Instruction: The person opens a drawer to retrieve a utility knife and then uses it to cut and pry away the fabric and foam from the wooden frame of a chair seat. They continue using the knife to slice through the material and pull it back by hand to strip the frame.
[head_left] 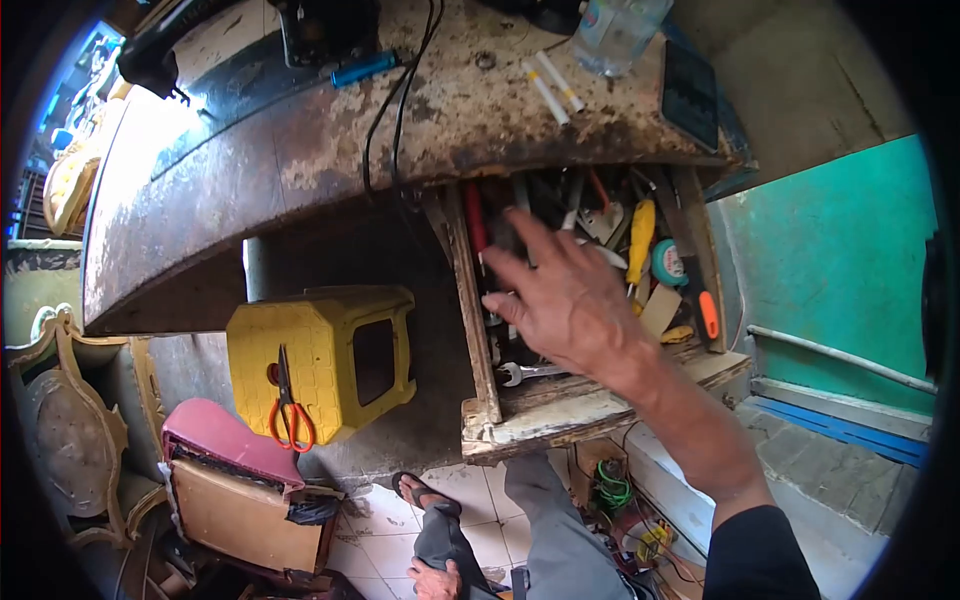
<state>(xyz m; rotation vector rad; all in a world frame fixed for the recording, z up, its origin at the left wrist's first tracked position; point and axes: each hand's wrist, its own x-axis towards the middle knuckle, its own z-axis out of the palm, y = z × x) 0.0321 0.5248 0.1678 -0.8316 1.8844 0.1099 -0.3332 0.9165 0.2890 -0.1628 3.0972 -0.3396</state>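
My right hand (575, 310) is over the open wooden drawer (470, 300), fingers spread and nothing seen held. Red handles (474, 215) lie by its fingertips. Right of the hand are a yellow-handled tool (641, 240), a teal tape measure (667, 262) and an orange-tipped handle (709, 314). A wrench (530, 372) lies beneath the wrist, near the drawer's front board. Low in the view, my left hand (437, 580) rests on my trouser leg, its fingers apart. The hand and the clutter hide part of the drawer's contents.
On the worn tabletop (320, 145) are two cigarettes (550, 90), a plastic bottle (612, 40), a phone (690, 95) and cables (400, 110). Orange-handled scissors (288, 405) are at a yellow stool (300, 360). A maroon-topped seat (220, 440) stands lower left.
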